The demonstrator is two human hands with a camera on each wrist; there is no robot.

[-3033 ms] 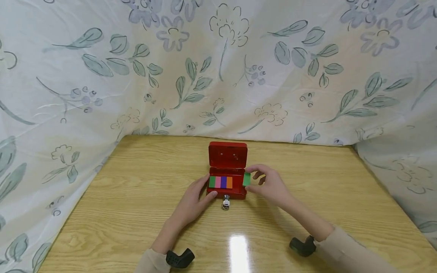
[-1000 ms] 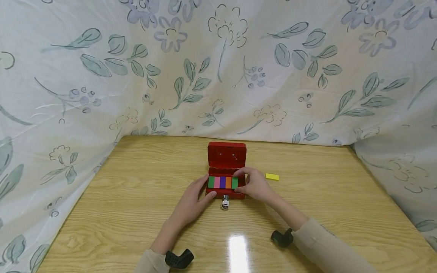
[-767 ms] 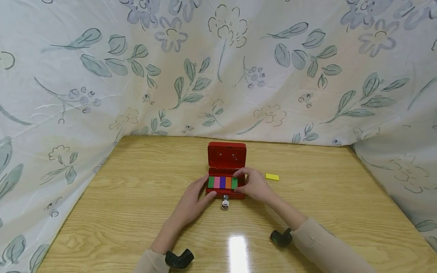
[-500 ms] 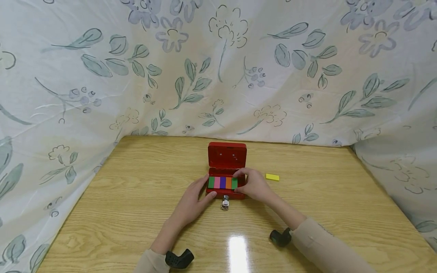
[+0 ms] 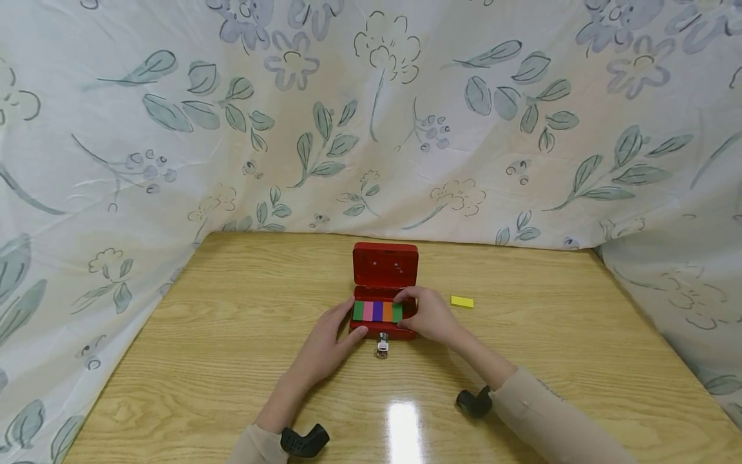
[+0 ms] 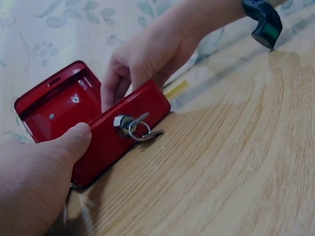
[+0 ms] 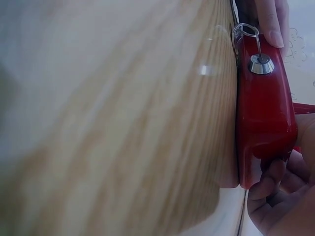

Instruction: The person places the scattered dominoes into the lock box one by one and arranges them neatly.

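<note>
A small red cash box [image 5: 385,265] stands on the table with its lid raised. Inside, from the left, a green block [image 5: 359,310], a pink block [image 5: 368,311], a purple block [image 5: 378,311] and an orange block [image 5: 387,311] lie side by side. My right hand [image 5: 431,316] pinches a second green block [image 5: 397,312] by its far and near ends, against the orange one. My left hand [image 5: 326,338] holds the box at its left side, thumb over the front rim. The right wrist view hides the blocks behind the box wall.
A yellow block [image 5: 462,301] lies on the wooden table [image 5: 261,277] right of the box. From the lock at the box front hang keys on a ring [image 6: 140,130]. A floral cloth [image 5: 324,129] hangs behind and at both sides.
My right hand has carried the second green block left, from the box's right wall to beside the orange block. The yellow block has come into view. My left hand stays put.
</note>
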